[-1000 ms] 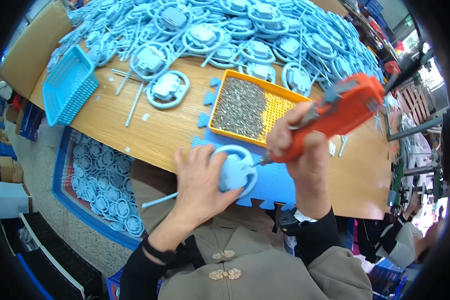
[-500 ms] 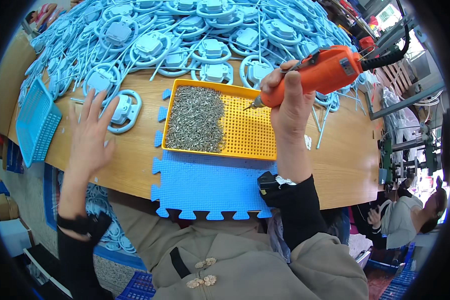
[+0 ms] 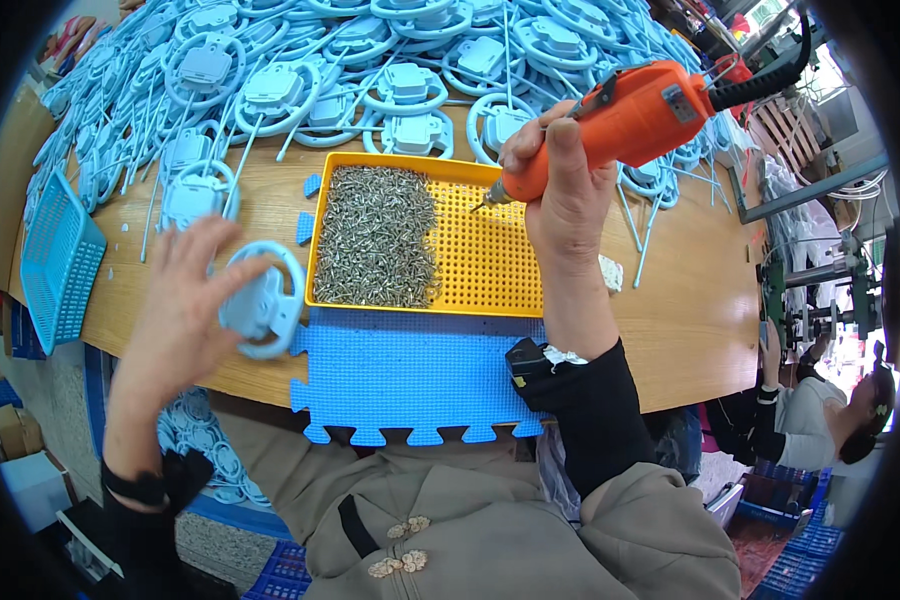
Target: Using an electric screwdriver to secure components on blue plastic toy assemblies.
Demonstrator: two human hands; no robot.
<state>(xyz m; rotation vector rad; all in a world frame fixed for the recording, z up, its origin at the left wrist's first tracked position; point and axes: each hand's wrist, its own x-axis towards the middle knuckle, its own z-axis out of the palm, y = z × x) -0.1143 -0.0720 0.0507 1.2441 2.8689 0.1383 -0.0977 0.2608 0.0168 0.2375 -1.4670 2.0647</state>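
Note:
My left hand [image 3: 175, 310] is smeared by motion at the left of the table. Its thumb lies over the rim of a light-blue steering-wheel-shaped part [image 3: 288, 290], which looks lifted and tilted; the grip itself is partly hidden. Another such part [image 3: 198, 195] lies just beyond the fingertips. My right hand [image 3: 570, 190] is wrapped round an orange electric screwdriver [image 3: 635, 115], its bit pointing down-left over a yellow perforated tray [image 3: 490, 260]. Small metal screws [image 3: 375, 235] fill the tray's left half; its right half shows bare holes.
Many light-blue parts with thin rods [image 3: 405, 85] are heaped across the far side. A blue foam mat [image 3: 420, 370] lies before the tray. At the left stands a blue basket [image 3: 65, 265]. A black cable [image 3: 765, 90] trails from the screwdriver; another person [image 3: 815, 420] sits at the right.
The steering-wheel-shaped part has come toward me and to the right with my left hand, and appears larger. My right hand still holds the screwdriver over the tray. The view has shifted slightly.

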